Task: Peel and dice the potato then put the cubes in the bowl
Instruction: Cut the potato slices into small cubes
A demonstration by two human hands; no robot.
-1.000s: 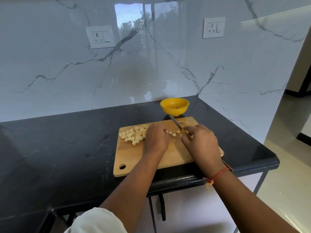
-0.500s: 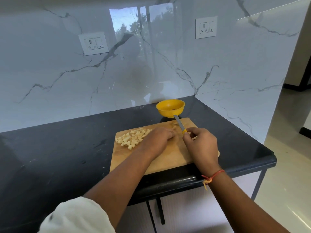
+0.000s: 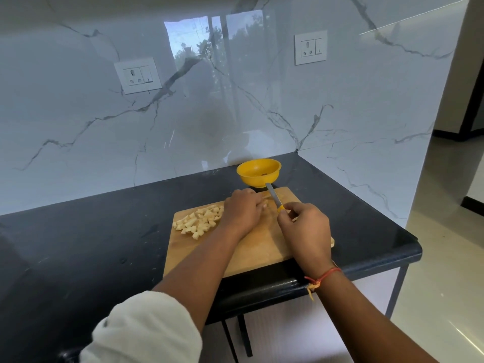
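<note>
Mid-frame, the right hand (image 3: 305,231) pinches the knife (image 3: 273,195), its blade pointing up-left at the bowl (image 3: 250,179). The left hand (image 3: 242,212) curls on the board (image 3: 262,246), hold unclear.

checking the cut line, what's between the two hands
Head view: the knife blade, slanting toward the bowl, and a pale potato bit held by the left hand, over bare board. The right hand grips the knife.

- No text, label, brand, number or sign is legible.
- Left white rectangular wall socket plate (image 3: 138,75) and right white rectangular wall socket plate (image 3: 311,47): markings too small to read.
- Yellow round plastic bowl (image 3: 248,178): small dark mark inside, unreadable.
</note>
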